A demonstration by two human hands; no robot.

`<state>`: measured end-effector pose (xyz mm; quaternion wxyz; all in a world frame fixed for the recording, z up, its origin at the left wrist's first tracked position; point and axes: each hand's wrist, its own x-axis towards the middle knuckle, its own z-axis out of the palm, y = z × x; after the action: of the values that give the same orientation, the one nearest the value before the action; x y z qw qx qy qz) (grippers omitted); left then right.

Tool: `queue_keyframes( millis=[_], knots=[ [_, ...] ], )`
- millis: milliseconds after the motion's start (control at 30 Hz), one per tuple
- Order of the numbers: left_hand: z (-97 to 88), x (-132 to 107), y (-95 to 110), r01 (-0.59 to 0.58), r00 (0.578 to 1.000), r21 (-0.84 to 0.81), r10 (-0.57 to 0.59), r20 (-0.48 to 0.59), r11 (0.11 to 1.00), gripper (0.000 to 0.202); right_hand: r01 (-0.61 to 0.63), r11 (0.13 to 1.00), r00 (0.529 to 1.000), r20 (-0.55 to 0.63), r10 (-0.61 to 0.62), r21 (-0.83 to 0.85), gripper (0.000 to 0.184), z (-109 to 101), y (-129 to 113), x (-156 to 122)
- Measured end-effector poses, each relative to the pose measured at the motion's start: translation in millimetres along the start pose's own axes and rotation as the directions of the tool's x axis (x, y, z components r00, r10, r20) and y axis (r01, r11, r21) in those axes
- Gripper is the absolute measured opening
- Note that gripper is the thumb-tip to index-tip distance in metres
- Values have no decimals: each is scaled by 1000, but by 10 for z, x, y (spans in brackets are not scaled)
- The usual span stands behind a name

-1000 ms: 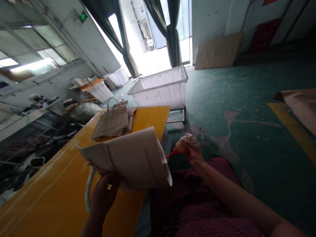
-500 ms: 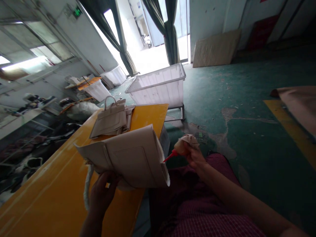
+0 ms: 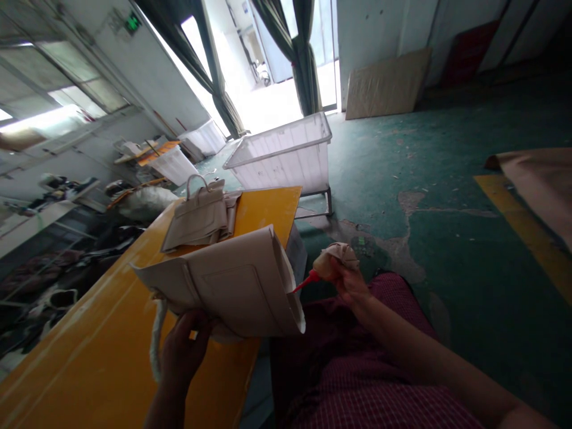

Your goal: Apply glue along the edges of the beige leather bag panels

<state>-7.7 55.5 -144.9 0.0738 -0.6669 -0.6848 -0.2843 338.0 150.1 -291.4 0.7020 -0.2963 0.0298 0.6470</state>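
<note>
A beige handbag body (image 3: 232, 292) lies on its side over the edge of the yellow table, its open end facing right. My left hand (image 3: 187, 345) is closed on its lower left edge, near a pale wrapped handle (image 3: 157, 342) that hangs down. In my right hand (image 3: 351, 280) is a glue bottle (image 3: 328, 265) with a long red nozzle (image 3: 306, 280) and a pale wrapping around its body. The nozzle's tip is at the raw edge of the bag's open end; whether it touches cannot be made out.
Behind the bag, more beige bag pieces (image 3: 199, 214) with a handle lie on the yellow table (image 3: 277, 205). A white plastic bin on a metal frame (image 3: 286, 161) stands beyond. At right, a brown sheet (image 3: 540, 185) drapes over another yellow surface.
The whole view has shifted slightly. The nozzle stays at the bag's open edge, and both hands keep nearly the same hold.
</note>
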Motion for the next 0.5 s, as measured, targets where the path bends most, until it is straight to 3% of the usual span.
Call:
queue_keyframes(
  millis=[300,500],
  knots=[
    [-41,59,168,12,1000,-29,-12,21,1000,28,86,996,996,2,-86,-13,67,0,68,-48],
    [-40,75,183,5,1000,-39,-4,22,999,26,248,967,969,18,-247,-61,62,-18,172,-60]
  ],
)
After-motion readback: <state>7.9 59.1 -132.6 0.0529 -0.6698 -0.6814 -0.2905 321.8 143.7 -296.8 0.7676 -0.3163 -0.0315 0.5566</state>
